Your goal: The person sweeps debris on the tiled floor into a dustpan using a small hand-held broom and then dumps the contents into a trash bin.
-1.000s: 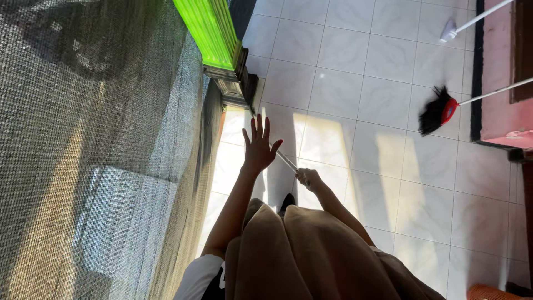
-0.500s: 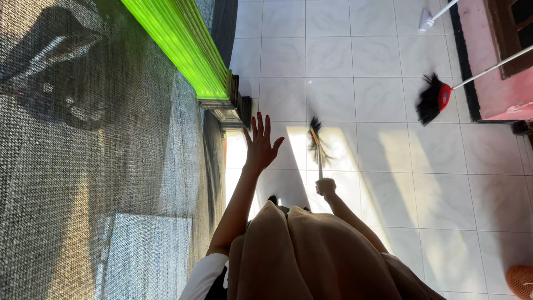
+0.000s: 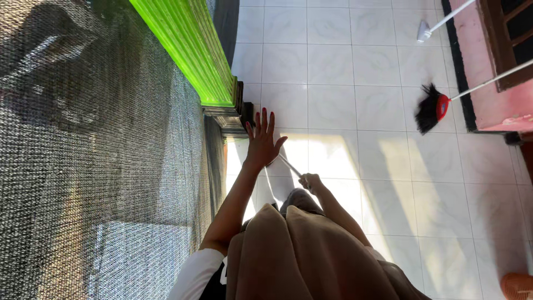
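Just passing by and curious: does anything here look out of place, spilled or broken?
Nothing stands out. The white tiled floor shows no spill. The right hand grips a thin white stick; the left hand is spread open. A red-and-black broom lies by the pink wall.

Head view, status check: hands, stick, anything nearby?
Left hand raised, fingers spread, holding nothing. Right hand shut on thin white stick. Broom lies apart on the tiled floor, mesh screen at left.
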